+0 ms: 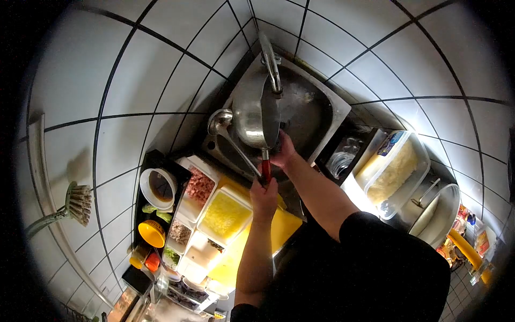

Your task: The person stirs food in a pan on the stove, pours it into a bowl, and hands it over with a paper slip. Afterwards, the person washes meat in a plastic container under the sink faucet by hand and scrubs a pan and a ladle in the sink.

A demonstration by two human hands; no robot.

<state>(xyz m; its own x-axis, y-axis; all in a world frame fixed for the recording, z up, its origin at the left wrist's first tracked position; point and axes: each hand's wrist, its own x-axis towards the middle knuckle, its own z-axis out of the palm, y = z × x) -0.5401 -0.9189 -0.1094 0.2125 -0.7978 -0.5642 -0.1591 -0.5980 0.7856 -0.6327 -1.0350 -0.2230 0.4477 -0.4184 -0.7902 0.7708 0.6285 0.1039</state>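
Observation:
A metal wok is tipped on its side over the sink, beneath the faucet. My left hand is closed around the wok's red handle. The handle of a metal ladle also runs into that hand, and its bowl rests out to the left, beside the wok. Close to the wok's rim, on the open side, is my right hand. Its fingers are bent around something dark that I cannot make out, and they are partly hidden.
Left of my arms stand white containers of yellow shreds and pink diced food, near a bowl of dark liquid. To the right is a clear plastic tub. A brush hangs by the left wall.

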